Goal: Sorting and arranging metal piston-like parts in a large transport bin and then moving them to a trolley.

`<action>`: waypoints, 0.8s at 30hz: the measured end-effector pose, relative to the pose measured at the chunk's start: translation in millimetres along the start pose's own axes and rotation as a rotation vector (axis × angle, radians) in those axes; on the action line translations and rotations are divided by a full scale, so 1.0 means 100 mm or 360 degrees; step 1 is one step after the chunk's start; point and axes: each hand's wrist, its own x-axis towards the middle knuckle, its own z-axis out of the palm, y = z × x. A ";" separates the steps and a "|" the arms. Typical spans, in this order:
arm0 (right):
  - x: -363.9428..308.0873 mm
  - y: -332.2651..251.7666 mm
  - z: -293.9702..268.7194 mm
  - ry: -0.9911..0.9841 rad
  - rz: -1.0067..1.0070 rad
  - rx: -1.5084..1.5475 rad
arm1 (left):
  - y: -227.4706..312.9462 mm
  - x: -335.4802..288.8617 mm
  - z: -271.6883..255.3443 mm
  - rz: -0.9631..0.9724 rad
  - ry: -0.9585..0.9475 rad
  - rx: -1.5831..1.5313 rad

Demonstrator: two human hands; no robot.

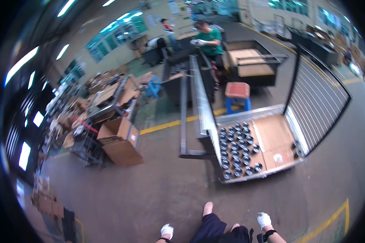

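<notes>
My left hand (166,231), in a white glove, hangs at the lower edge, left of my dark-clothed legs (210,229). My right hand (264,220), gloved in white too, is held out to the right of them, a black band (266,235) on its wrist. Both hands look small and compact; how far the fingers are curled is unclear. No object shows in either one. Ahead of the right hand stands a wheeled-cart-like bin (271,175) lined with cardboard. Rows of dark round metal parts (236,154) fill its left side, and a few lie at its right edge.
The bin has a tall wire-grid side panel (318,99) and a metal frame (183,117). Beyond are a red-topped blue stool (237,91), another bin (253,75), and a person in green (211,42). Cardboard boxes (119,141) pile up at left. Yellow lines (168,124) mark the floor.
</notes>
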 end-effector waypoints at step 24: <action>1.47 -5.43 2.37 -0.0308 -0.0519 -0.0423 | -1.24 3.95 -1.52 -0.0171 -0.0047 -0.0130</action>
